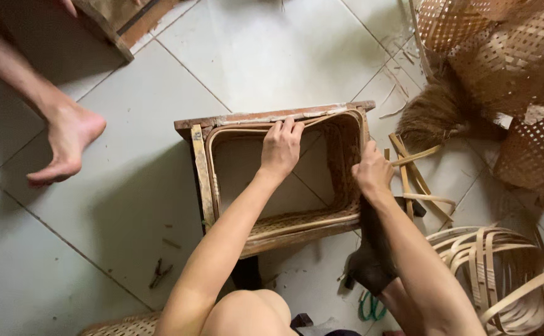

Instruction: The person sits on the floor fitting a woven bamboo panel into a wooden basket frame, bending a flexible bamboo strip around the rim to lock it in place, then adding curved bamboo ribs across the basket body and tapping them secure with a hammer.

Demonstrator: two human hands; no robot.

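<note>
A rectangular wooden frame [272, 117] stands on the tiled floor with a woven bamboo basket [340, 155] fitted inside it. My left hand [280, 147] grips the basket's bamboo rim strip at the far edge, fingers curled over it. At the right inner side, my right hand [371, 171] presses on the woven wall, fingers closed on the rim there. The bottom of the basket is open and shows the floor.
Another person's bare foot [66, 143] rests on the tiles at left. Stacked woven baskets [508, 56] and a fibre brush [433, 115] lie at right. Loose bamboo strips [409, 174], coiled strips [502, 274], a dark tool [371, 261] and small pliers [160, 272] are nearby.
</note>
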